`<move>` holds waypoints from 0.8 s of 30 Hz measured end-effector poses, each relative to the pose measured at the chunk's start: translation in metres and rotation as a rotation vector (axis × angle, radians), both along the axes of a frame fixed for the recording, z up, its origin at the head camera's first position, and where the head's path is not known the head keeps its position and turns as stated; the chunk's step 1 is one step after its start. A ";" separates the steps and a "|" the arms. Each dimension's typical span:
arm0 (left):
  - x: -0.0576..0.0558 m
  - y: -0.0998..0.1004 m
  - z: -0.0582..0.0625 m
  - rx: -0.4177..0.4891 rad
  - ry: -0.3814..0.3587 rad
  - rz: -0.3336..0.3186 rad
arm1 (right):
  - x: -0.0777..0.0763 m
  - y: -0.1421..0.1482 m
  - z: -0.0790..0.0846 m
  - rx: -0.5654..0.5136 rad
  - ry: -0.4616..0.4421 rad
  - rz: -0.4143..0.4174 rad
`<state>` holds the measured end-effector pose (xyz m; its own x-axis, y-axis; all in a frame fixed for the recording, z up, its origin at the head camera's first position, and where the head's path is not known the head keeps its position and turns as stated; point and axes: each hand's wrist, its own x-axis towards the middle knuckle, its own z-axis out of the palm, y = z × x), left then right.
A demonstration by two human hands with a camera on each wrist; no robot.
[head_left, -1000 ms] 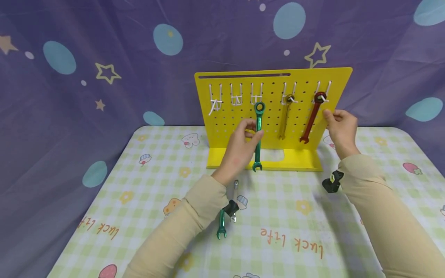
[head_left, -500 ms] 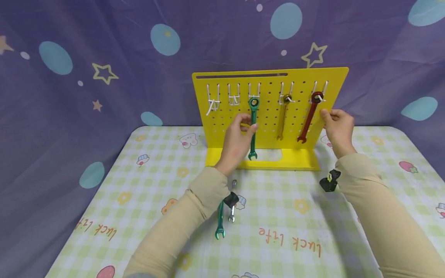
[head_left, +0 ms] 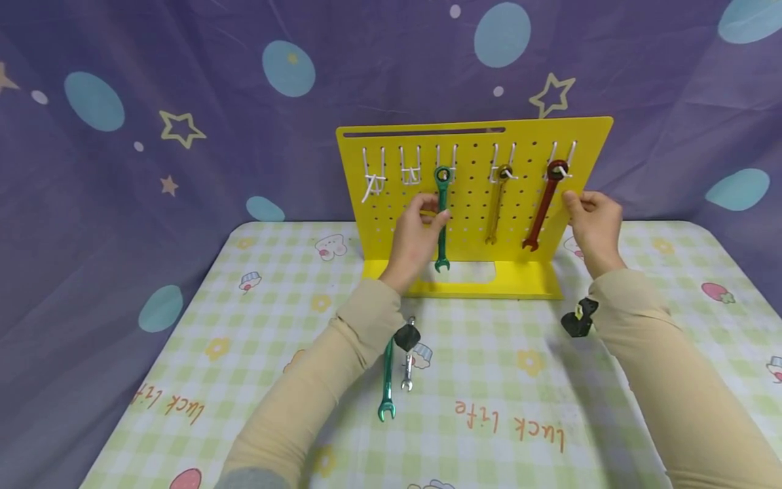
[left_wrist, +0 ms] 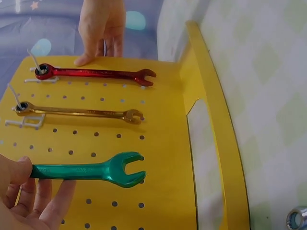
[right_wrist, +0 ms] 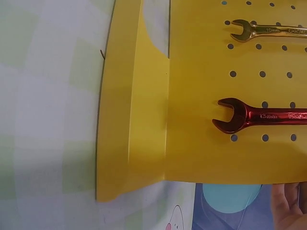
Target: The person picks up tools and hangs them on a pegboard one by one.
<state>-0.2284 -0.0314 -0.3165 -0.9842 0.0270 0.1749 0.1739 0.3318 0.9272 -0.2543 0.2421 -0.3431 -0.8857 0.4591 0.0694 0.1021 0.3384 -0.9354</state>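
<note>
My left hand (head_left: 408, 244) pinches a green combination wrench (head_left: 442, 246) between thumb and fingers. The wrench hangs upright before the yellow pegboard (head_left: 550, 132), its ring end at the middle white hook (head_left: 454, 157), whose tip shows in the ring. In the left wrist view the open end (left_wrist: 117, 170) points toward the board's base. My right hand (head_left: 599, 227) grips the board's right edge, thumb in front; the other fingertips are partly hidden. A gold wrench (head_left: 497, 212) and a red wrench (head_left: 541, 214) hang by their rings on the two right-hand hooks.
Two more white hooks (head_left: 374, 182) are on the board's left side, with no wrench on them. Below my left forearm, another green wrench (head_left: 387, 384) and a silver wrench (head_left: 408, 373) lie on the checked tablecloth (head_left: 476, 367). A purple curtain (head_left: 391, 75) hangs behind.
My left hand has carried the green wrench up and toward the board, bringing its ring from in front of the middle hook onto the hook's tip. My right hand keeps its hold.
</note>
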 end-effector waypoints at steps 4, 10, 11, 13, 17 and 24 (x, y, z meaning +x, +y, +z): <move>-0.006 0.001 -0.001 0.014 -0.006 0.001 | -0.001 0.001 0.000 -0.022 0.008 -0.002; -0.014 0.000 -0.004 0.010 -0.004 -0.015 | -0.001 0.001 -0.001 -0.015 0.001 -0.003; -0.015 0.000 -0.005 0.008 -0.005 -0.016 | -0.001 0.001 -0.001 -0.016 0.000 -0.003; -0.017 0.000 -0.005 0.011 -0.009 -0.021 | -0.001 0.001 -0.001 -0.017 0.001 -0.004; -0.020 0.000 -0.006 0.008 -0.015 -0.030 | -0.001 0.001 -0.001 -0.018 0.002 -0.008; -0.025 -0.001 -0.009 -0.006 0.008 -0.039 | 0.000 -0.001 -0.001 0.002 -0.002 -0.011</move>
<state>-0.2538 -0.0327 -0.3251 -0.9810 0.0659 0.1826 0.1941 0.3300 0.9238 -0.2546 0.2414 -0.3441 -0.8809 0.4683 0.0686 0.1076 0.3392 -0.9345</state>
